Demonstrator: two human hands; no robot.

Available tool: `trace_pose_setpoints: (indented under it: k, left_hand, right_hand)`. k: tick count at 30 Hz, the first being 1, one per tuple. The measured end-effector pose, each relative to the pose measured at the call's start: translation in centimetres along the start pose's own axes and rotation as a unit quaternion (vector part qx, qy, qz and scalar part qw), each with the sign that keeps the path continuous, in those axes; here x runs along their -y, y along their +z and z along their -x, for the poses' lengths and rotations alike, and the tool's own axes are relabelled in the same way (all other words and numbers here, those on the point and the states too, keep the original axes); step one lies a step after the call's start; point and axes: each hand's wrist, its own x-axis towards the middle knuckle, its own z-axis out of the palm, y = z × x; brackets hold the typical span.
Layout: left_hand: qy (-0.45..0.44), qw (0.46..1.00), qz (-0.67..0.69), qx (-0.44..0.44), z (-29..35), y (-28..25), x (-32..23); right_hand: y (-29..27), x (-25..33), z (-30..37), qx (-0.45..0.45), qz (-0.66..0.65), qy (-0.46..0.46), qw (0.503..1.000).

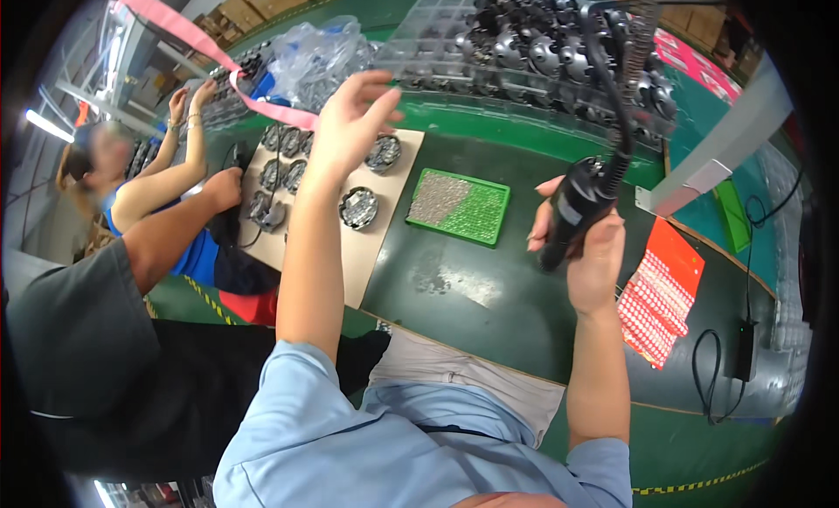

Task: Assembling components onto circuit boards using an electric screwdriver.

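Note:
My right hand is wrapped round a black electric screwdriver, held tilted above the dark table and hanging from a cord and coiled spring. The driver's tip is hard to make out. My left hand is raised over the far end of a beige board, fingers apart, with nothing in it. Near it on the board lie round metal-and-black housings, with several more to the left, partly behind my forearm. Between my hands sits a green tray partly covered with small screws.
Clear plastic bins of dark metal parts line the back, beside a plastic bag. An orange sheet of stickers lies right of my hand, near a grey post and a black adapter. Co-workers' arms are at left.

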Motion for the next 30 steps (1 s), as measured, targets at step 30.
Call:
trace_pose_setpoints:
  k: [30]
  left_hand:
    - [0.185,0.956,-0.224,0.03,18.7,1.3,-1.4]
  right_hand:
    - [2.0,-0.5,1.7,-0.146,0.341,-0.166,0.914]
